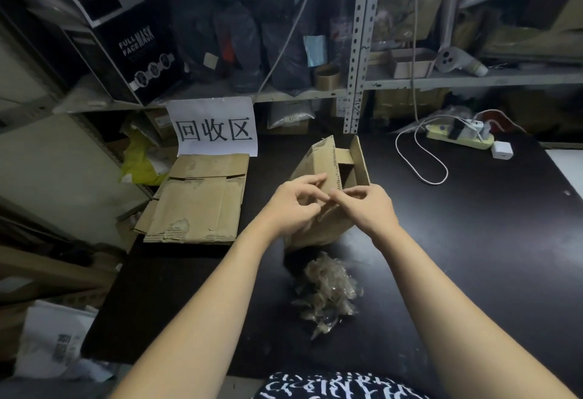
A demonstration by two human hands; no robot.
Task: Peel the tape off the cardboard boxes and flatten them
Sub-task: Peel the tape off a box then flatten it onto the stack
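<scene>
The cardboard box point(317, 163), tilting on the black table point(473, 241), is being pinched at its near face by the left hand point(293, 206) and right hand point(367, 206); judged light, stiff, tear-prone, best gripped along edges.

Not much of the person in shot tbh — just arms, hands and a bit of clothing. The left forearm point(205, 304) and the right forearm point(457, 304) are both bare, uncovered along the whole stretch that shows, right down to the frame edge. The left hand point(293, 206) and the right hand point(366, 206) are bare as well; the nails are too small and blurry to say anything about. The only clothing on show is a sliver of black fabric garment with a white scribbly print point(331, 386) at the bottom centre — the marks look like lettering or loose brush strokes, but I can't read them.
</scene>
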